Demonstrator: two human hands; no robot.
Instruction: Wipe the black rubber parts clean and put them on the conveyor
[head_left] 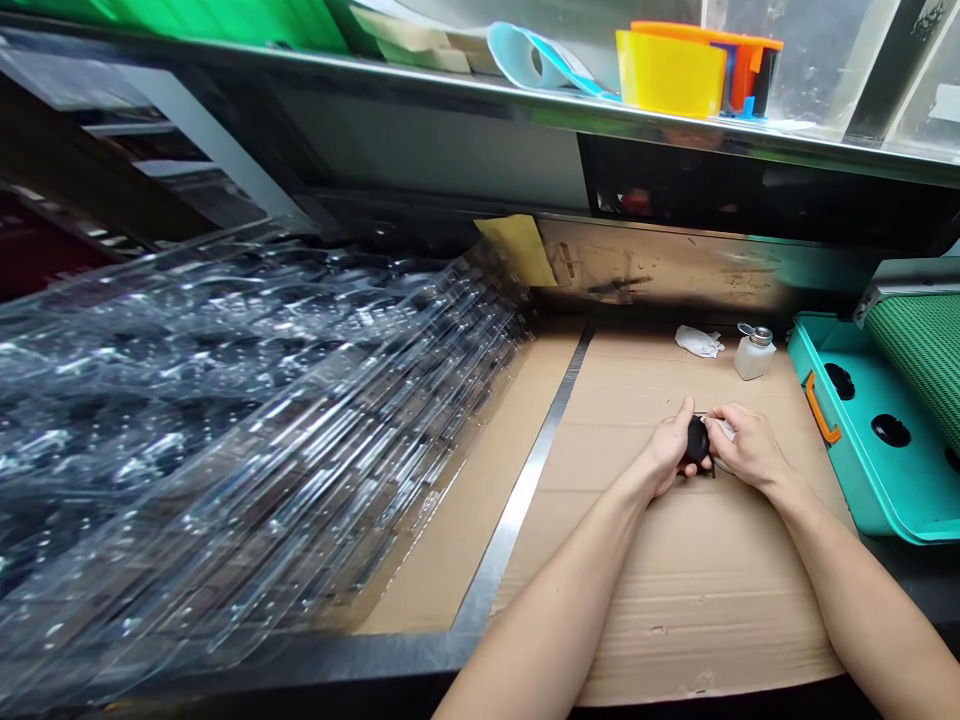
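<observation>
My left hand (670,443) is closed around a small black rounded part (697,441), held just above the cardboard sheet (675,580) on the bench. My right hand (746,445) meets it from the right, fingers pinched on a small white piece (724,428) pressed against the black part. Both forearms reach in from the lower right.
A tall slanted stack of clear plastic trays (225,440) fills the left. A white dispenser bottle (753,351) and a crumpled white wipe (699,342) lie behind the hands. A teal tray (862,440) with black parts sits right. Yellow and orange bins (675,70) stand on the shelf above.
</observation>
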